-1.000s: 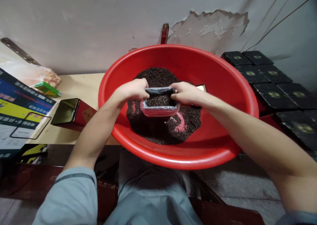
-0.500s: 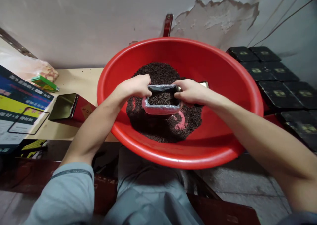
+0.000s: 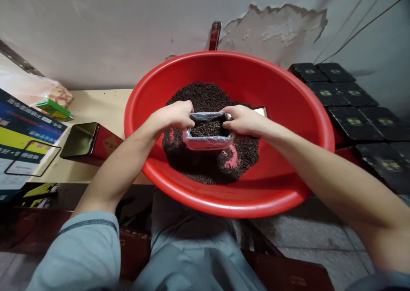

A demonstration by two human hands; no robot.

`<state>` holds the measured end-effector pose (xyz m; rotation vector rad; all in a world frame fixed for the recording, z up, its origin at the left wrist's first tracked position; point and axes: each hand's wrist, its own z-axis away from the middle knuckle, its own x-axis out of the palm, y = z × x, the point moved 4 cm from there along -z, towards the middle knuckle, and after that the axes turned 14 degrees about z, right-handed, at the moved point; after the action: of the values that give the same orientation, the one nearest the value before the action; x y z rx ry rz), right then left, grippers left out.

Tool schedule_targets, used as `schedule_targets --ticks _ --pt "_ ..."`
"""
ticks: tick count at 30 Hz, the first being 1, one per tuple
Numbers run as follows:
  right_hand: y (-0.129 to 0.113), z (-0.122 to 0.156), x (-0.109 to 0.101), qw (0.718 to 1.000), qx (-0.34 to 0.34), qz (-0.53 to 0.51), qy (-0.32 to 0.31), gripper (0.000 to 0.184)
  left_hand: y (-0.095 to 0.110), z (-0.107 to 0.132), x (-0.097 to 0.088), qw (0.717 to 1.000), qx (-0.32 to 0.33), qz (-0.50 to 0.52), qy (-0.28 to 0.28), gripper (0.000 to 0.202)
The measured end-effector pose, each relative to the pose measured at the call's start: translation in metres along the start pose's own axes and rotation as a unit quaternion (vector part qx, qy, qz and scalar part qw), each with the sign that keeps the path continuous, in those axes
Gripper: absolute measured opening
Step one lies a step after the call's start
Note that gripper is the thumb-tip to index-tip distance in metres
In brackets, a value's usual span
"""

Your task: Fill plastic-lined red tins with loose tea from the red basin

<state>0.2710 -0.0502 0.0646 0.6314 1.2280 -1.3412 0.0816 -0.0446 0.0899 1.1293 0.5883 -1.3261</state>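
Note:
Over the big red basin [image 3: 237, 201], a rectangular tin lined with a clear plastic bag [image 3: 208, 143] is held upright. Dark brown sprinkle-like bits [image 3: 209, 128] lie inside it. My left hand [image 3: 177, 114] is closed on the tin's left rim and the bag's edge. On the opposite rim, my right hand [image 3: 241, 119] grips with the thumb inside and the fingers partly hidden. A heap of the same dark bits [image 3: 201, 94] covers part of the basin floor around the tin. Behind my right hand, a pale-edged object [image 3: 261, 111] pokes out.
An open red tin [image 3: 96, 142] lies on its side on the wooden table [image 3: 96, 103], left of the basin. Beside it are a dark wire-like frame [image 3: 33, 158], a printed box [image 3: 25, 141] and a green packet [image 3: 55, 109]. Several black-topped tins [image 3: 355, 122] stand at right.
The view has shifted slightly. Both hands keep their hold on the lined tin, which stays in nearly the same place over the heap.

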Motion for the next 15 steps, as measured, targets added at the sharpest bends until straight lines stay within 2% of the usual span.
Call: schedule_targets --ticks 4,7,9,10,12,14,15 --pt "-0.002 0.000 0.007 0.999 -0.015 -0.001 -0.045 0.035 -0.002 -0.002 0.005 1.000 0.003 -0.009 -0.012 0.048" --pt "0.004 -0.002 0.010 0.999 -0.003 -0.022 -0.039 0.046 -0.003 -0.002 0.006 1.000 0.024 0.003 -0.009 0.045" --pt "0.010 -0.003 0.010 0.999 -0.007 -0.006 -0.034 0.046 -0.003 -0.002 0.008 0.999 0.028 0.007 -0.019 0.044" --pt "0.013 -0.004 0.008 1.000 -0.017 0.015 -0.017 0.044 -0.003 -0.002 0.009 0.999 0.027 0.009 -0.026 0.044" --pt "0.016 -0.002 -0.002 0.993 -0.054 0.070 0.082 0.038 -0.003 -0.003 0.009 0.999 0.023 0.010 -0.033 0.044" --pt "0.009 0.003 -0.012 0.965 -0.124 0.129 0.192 0.025 -0.003 -0.004 0.009 0.999 0.021 0.009 -0.038 0.046" --pt "0.002 0.006 -0.012 0.950 -0.167 0.161 0.210 0.018 -0.003 -0.004 0.010 0.999 0.022 0.006 -0.039 0.047"
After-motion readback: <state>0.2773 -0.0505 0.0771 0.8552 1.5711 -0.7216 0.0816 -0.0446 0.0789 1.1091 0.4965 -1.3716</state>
